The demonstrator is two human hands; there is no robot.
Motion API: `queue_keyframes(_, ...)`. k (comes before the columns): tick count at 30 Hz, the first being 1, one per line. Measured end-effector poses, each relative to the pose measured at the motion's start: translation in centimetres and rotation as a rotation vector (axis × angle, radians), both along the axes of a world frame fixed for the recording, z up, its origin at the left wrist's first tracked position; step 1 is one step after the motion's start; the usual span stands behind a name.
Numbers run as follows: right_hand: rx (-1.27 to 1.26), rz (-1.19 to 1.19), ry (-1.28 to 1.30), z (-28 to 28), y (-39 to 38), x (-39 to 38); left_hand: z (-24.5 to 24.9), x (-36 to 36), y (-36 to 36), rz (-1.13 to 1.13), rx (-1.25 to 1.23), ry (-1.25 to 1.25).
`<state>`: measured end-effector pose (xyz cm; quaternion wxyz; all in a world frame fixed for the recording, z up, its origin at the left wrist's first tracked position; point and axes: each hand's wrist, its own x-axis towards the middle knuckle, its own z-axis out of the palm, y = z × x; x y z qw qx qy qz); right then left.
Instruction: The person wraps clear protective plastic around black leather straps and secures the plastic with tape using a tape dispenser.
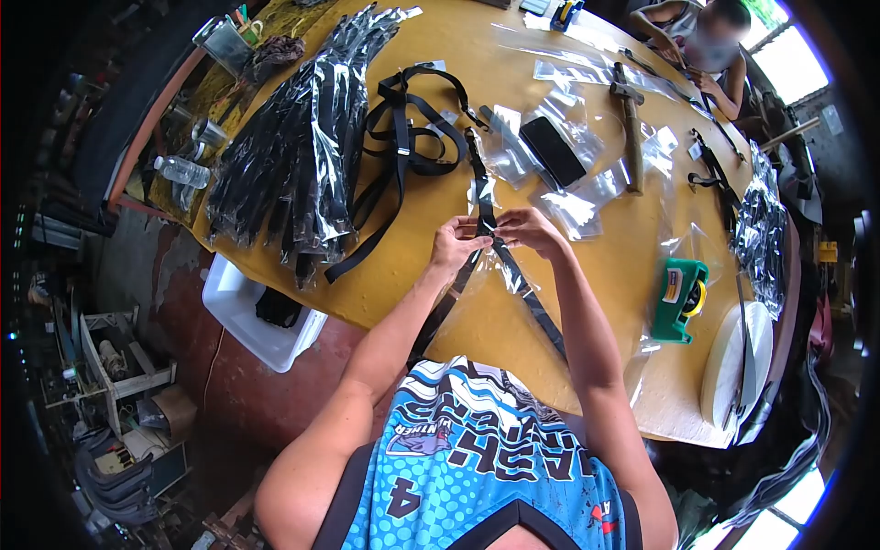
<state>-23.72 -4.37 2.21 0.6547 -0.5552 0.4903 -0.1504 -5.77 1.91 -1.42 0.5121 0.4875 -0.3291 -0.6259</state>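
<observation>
A black strap [483, 188], partly covered in clear plastic, runs toward me over the yellow table [422, 312] and splits into two legs. Where it forks, my left hand [456, 244] pinches it from the left side. My right hand [532, 231] closes on the same spot from the right, fingertips nearly meeting the other hand's. The right leg [532, 307] slants down beneath my right forearm, and the other passes by my left forearm. Just beyond my hands lies a loose black strap [403, 137] with metal-looking fittings, unwrapped and looped.
A pile of plastic-wrapped straps [316, 137] covers the left. Clear bags surround a black phone [553, 151]; a hammer [630, 128] lies beside them. Rightward are a green tape dispenser [680, 300] and a round pale block [736, 362]. A co-worker [701, 46] sits at the far right.
</observation>
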Motion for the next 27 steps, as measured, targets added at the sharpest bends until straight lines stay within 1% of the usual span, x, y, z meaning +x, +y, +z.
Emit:
queue_keyframes(3, 0.034, -0.002, 0.052, 0.4, 0.0, 0.0, 0.0, 0.0, 0.0, -0.021, 0.048, 0.064)
queue_keyframes(5, 0.134, -0.130, -0.036, 0.8, 0.1, 0.3, 0.2, 0.0, 0.1, -0.020, 0.083, 0.071)
queue_keyframes(9, 0.102, -0.105, -0.048, -0.3, -0.3, 0.0, -0.5, 0.1, 0.1, -0.039, 0.088, 0.089)
queue_keyframes(15, 0.071, -0.112, -0.031, -0.7, -0.2, -0.1, -1.4, 0.1, 0.0, -0.004, 0.081, -0.025)
queue_keyframes(18, 0.063, -0.089, 0.033, -0.6, 0.2, 0.0, -1.2, 0.0, 0.1, -0.006, 0.055, -0.024)
queue_keyframes(20, -0.008, -0.025, 0.077, -0.9, 0.4, 0.0, -1.3, -0.2, 0.2, 0.034, 0.000, 0.009)
queue_keyframes(24, 0.049, -0.098, 0.001, -0.9, 0.7, 0.0, -0.5, -0.3, 0.4, 0.047, -0.024, 0.010)
queue_keyframes(27, 0.005, -0.087, 0.004, -1.0, 0.7, 0.0, -0.5, -0.3, 0.4, 0.057, -0.053, -0.042)
